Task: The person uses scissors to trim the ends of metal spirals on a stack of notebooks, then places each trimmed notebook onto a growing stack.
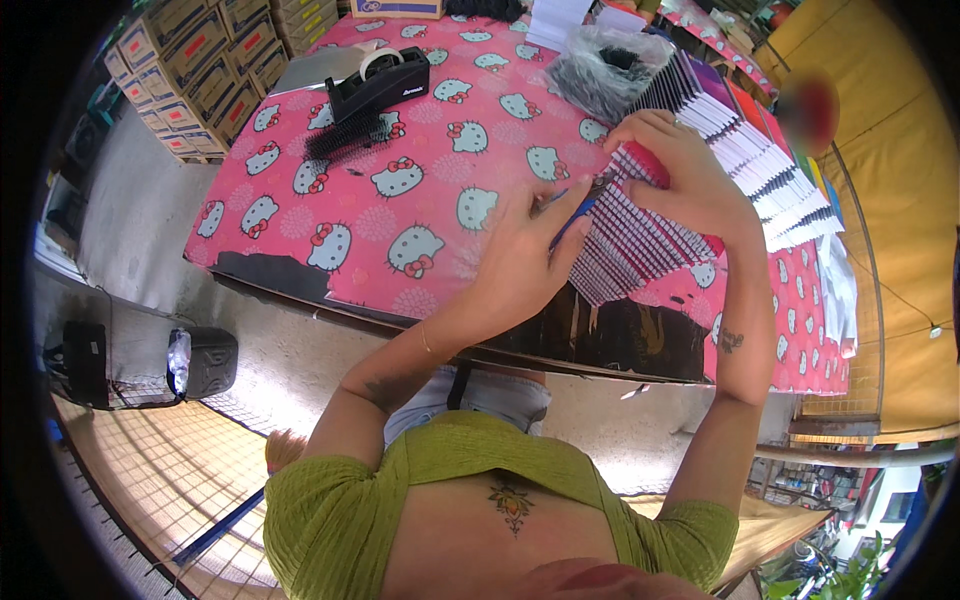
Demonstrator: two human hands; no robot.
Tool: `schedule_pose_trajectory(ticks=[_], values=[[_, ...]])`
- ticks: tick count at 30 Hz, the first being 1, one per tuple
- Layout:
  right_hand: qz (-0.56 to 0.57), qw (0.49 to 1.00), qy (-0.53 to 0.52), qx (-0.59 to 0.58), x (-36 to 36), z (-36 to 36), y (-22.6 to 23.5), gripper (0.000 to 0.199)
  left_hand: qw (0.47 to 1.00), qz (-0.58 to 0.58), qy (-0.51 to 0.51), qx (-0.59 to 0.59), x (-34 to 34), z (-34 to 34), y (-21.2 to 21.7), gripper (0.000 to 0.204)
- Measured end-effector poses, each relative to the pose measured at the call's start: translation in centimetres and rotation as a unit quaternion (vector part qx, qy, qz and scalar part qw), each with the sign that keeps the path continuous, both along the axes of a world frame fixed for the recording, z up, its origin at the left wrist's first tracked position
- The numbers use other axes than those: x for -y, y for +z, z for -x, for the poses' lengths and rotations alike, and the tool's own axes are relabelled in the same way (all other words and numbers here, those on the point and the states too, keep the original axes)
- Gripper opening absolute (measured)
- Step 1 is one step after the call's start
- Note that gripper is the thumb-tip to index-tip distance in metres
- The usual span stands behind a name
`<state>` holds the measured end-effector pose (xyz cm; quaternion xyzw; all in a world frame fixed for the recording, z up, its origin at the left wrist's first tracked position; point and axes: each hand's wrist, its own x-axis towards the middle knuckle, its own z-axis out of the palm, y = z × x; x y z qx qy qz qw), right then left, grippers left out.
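Note:
My left hand [530, 245] is closed around a pair of small blue-handled pliers [572, 222]. Their dark metal head meets the upper left edge of a stack of bound notebooks [640, 240]. These notebooks have red covers, and their edges make tight red and white rows. My right hand [685, 175] grips the far end of the stack, with its thumb and fingers around the red top. The stack lies at the near edge of the table, tilted toward me. Part of the pliers' tip is hidden by my left fingers.
The table [415, 205] has a pink patterned cover, torn along its near edge. A black tape dispenser [380, 88] stands beside black binding coils [345, 138]. Behind my right hand are a clear plastic bag [610, 70] and rows of stacked notebooks [745, 150]. Cartons [190, 70] rise at left.

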<state>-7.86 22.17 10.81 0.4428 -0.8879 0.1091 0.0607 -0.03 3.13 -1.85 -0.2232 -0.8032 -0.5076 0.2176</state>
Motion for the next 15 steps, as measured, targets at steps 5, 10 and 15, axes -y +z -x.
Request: schedule_pose_trajectory(ticks=[5, 10, 15], values=[[-0.011, 1.0, -0.003, -0.001, 0.48, -0.11, 0.35, 0.038, 0.817, -0.393, -0.23, 0.353, 0.41, 0.08, -0.53, 0.041], [0.001, 1.0, 0.0, 0.004, 0.16, 0.06, 0.01, 0.037, 0.849, -0.344, -0.211, 0.342, 0.29, 0.16, -0.6, 0.042], [-0.002, 1.0, 0.006, -0.005, 0.11, 0.09, -0.05, 0.036, 0.998, 0.025, 0.05, -0.026, -0.11, -0.38, -1.03, 0.041]])
